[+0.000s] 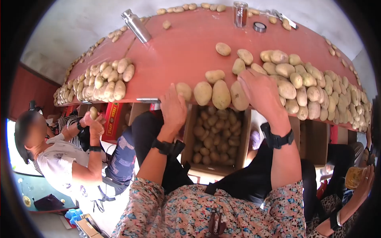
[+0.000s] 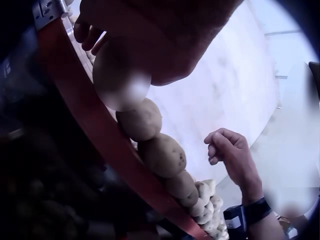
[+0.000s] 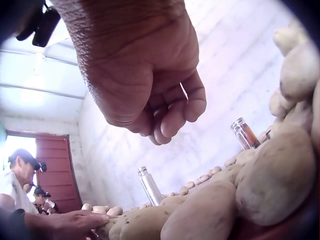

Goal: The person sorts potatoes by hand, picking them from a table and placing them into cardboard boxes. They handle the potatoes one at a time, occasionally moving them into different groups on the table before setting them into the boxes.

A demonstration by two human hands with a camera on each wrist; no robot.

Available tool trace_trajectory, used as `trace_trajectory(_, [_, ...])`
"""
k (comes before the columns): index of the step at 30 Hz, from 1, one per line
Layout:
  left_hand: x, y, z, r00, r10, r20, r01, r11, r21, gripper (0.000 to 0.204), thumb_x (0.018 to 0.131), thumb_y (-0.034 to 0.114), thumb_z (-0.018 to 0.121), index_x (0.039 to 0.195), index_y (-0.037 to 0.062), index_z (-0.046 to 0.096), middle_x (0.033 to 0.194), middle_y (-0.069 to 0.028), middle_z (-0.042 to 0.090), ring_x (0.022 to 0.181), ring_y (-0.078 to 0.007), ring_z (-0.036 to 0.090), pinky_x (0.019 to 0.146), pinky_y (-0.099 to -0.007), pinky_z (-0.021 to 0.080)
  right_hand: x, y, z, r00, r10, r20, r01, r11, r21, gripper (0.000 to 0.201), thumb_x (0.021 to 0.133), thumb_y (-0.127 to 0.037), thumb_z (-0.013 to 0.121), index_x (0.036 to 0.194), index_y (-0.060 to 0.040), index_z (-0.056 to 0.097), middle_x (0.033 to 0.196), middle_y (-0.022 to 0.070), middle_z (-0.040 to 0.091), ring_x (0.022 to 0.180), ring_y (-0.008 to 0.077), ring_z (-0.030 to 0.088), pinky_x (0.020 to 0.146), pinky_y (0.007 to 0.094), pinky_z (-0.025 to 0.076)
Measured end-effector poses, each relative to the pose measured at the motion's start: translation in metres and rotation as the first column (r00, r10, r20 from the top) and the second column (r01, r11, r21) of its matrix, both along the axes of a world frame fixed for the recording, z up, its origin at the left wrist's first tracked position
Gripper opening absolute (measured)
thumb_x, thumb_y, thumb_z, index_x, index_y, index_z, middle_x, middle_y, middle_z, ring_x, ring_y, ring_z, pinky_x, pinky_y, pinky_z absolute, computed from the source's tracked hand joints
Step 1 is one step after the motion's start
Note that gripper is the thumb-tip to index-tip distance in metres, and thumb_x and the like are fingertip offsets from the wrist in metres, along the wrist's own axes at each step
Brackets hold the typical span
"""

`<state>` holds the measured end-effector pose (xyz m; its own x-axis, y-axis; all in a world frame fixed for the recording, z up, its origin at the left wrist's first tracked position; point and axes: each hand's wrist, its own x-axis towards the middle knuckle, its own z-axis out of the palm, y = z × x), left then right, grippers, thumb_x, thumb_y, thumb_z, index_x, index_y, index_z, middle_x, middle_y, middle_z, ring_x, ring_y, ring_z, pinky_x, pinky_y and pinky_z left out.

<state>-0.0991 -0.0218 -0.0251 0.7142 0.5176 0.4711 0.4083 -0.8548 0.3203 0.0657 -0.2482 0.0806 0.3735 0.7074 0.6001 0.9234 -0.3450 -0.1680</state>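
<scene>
At the table's front edge lies a short row of potatoes (image 1: pixel 203 93). My left hand (image 1: pixel 173 107) is at the row's left end, its fingers extended against the end potato (image 1: pixel 183 91); in the right wrist view that left hand (image 3: pixel 70 224) lies low beside the potatoes. My right hand (image 1: pixel 260 93) hovers over the row's right end, fingers loosely curled. The right wrist view shows this right hand (image 3: pixel 145 75) raised above the potatoes with nothing in it. Under the edge, between my knees, a box of potatoes (image 1: pixel 216 137) stands partly beneath the table.
A large potato pile (image 1: pixel 309 85) covers the red table's (image 1: pixel 178 51) right side, another pile (image 1: pixel 107 81) its left. Farther back stand a steel bottle (image 1: pixel 137 27) and a glass jar (image 1: pixel 240 15), with a black lid (image 1: pixel 259 27). People sit on both sides, one holding a potato (image 1: pixel 93 113).
</scene>
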Motion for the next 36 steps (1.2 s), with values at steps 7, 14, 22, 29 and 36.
trace_trajectory(7, [0.005,-0.007,-0.007,0.981,0.004,0.196,0.035,0.98,-0.195,0.039,0.1,0.018,0.043,0.126,-0.0096,0.05,0.116,-0.0297,0.056,0.11,-0.046,0.052,0.096,-0.0497,0.041,0.006,0.002,-0.012,0.997,0.061,0.055,-0.064,0.996,0.059,0.014,0.087,-0.013,0.06,0.079,-0.0023,0.057,0.072,0.0147,0.061,0.066,0.036,0.061,0.059,0.0457,0.047])
trace_trajectory(14, [-0.009,-0.005,0.006,0.932,0.178,0.316,-0.078,0.95,-0.304,0.031,0.099,0.019,0.046,0.113,-0.0061,0.057,0.106,-0.0286,0.062,0.101,-0.0417,0.06,0.089,-0.0476,0.045,0.009,-0.006,-0.014,0.996,0.004,0.085,-0.01,0.997,0.076,0.015,0.088,-0.016,0.058,0.083,-0.0026,0.062,0.076,0.017,0.064,0.071,0.0367,0.063,0.06,0.0456,0.05])
trace_trajectory(22, [-0.014,-0.076,-0.049,0.655,-0.571,-0.495,0.41,0.819,-0.402,0.023,0.086,0.014,0.058,0.104,0.0014,0.065,0.115,-0.0259,0.06,0.105,-0.0409,0.06,0.09,-0.0467,0.048,0.007,-0.013,-0.007,0.997,0.023,0.08,-0.036,0.985,0.17,0.013,0.092,-0.018,0.056,0.088,-0.0065,0.06,0.074,0.017,0.061,0.072,0.0352,0.062,0.06,0.0459,0.047])
trace_trajectory(29, [0.088,-0.103,-0.132,0.858,-0.45,-0.248,0.415,0.892,-0.181,0.04,0.085,0.011,0.056,0.122,-0.0038,0.057,0.118,-0.0261,0.06,0.109,-0.0434,0.059,0.087,-0.0487,0.052,0.008,-0.026,-0.008,1.0,0.029,0.01,-0.03,0.987,0.157,0.008,0.085,-0.01,0.063,0.083,-0.0042,0.057,0.074,0.0125,0.058,0.064,0.034,0.058,0.056,0.0427,0.046])
trace_trajectory(36, [0.122,-0.086,-0.119,0.826,-0.454,-0.333,0.387,0.888,-0.249,0.036,0.087,0.015,0.055,0.119,-0.0008,0.058,0.115,-0.0243,0.061,0.106,-0.0413,0.059,0.086,-0.0478,0.051,0.003,-0.023,0.002,0.998,0.01,-0.061,-0.008,0.999,0.043,0.008,0.084,-0.007,0.064,0.081,-0.0034,0.057,0.07,0.0124,0.055,0.061,0.0314,0.057,0.054,0.0405,0.045])
